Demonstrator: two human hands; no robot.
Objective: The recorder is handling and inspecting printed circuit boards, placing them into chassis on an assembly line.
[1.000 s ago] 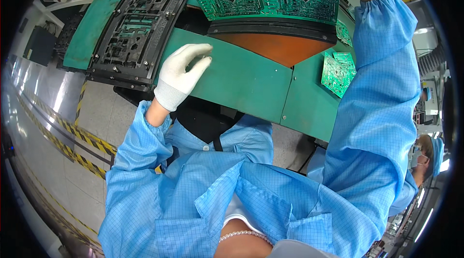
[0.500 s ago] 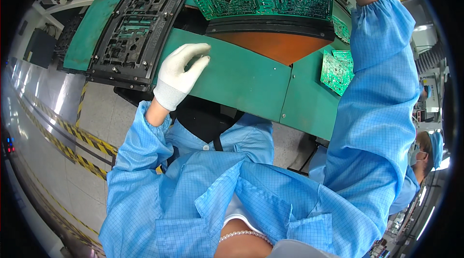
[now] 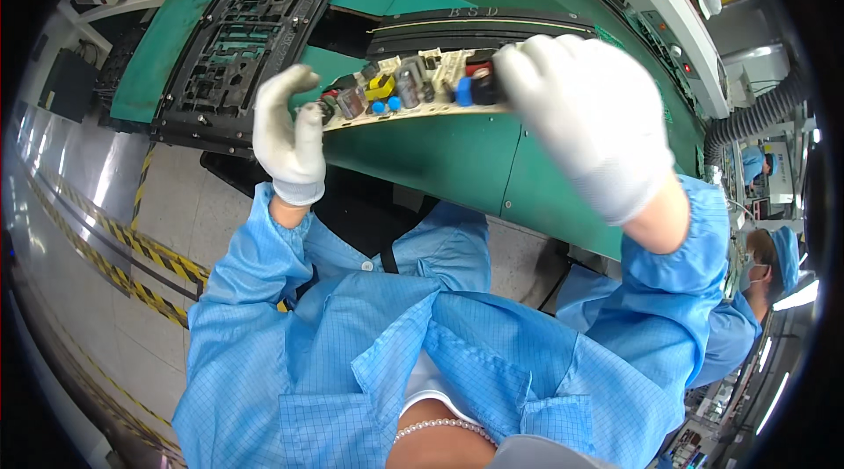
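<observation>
sleeves of blue cleanroom cloth fill the near field. above them, both gloved hands carry a populated circuit board edge-on, over the near edge of the green work table. right hand is pinched on the board's right end; left hand presses fingers against its left end. judgement: the shallow end grips could let the board tilt or slip, knocking its tall parts. beyond the board lie a black slotted carrier frame and a black rail; yellow-black floor stripes run left of the table.
</observation>
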